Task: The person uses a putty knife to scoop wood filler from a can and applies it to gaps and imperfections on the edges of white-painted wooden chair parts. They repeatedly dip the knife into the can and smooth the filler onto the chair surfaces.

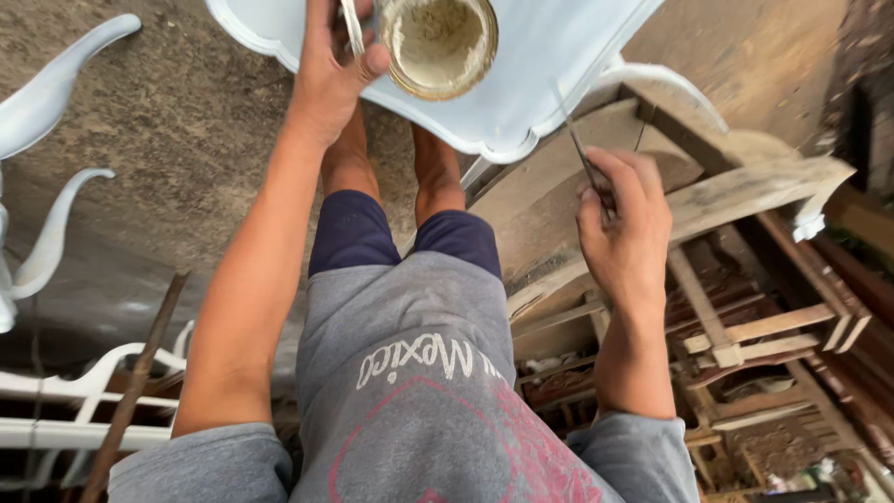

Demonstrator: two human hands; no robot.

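Note:
My left hand (331, 65) is at the top of the head view, gripping a thin flat metal tool (352, 26) against the rim of a round open tin (438, 42) filled with pale putty. The tin rests on a white-primed furniture panel (521, 84) with a curved edge. My right hand (626, 224) is lower and to the right, closed on a slim metal blade (577, 140) that points up towards the panel's edge. My legs in dark blue shorts and my grey shirt fill the middle.
White curved furniture legs (47, 84) lie on the concrete floor at left. Bare wooden furniture frames (745, 307) are stacked at right. White painted rails (84, 391) and a rusty rod (140, 373) sit at lower left.

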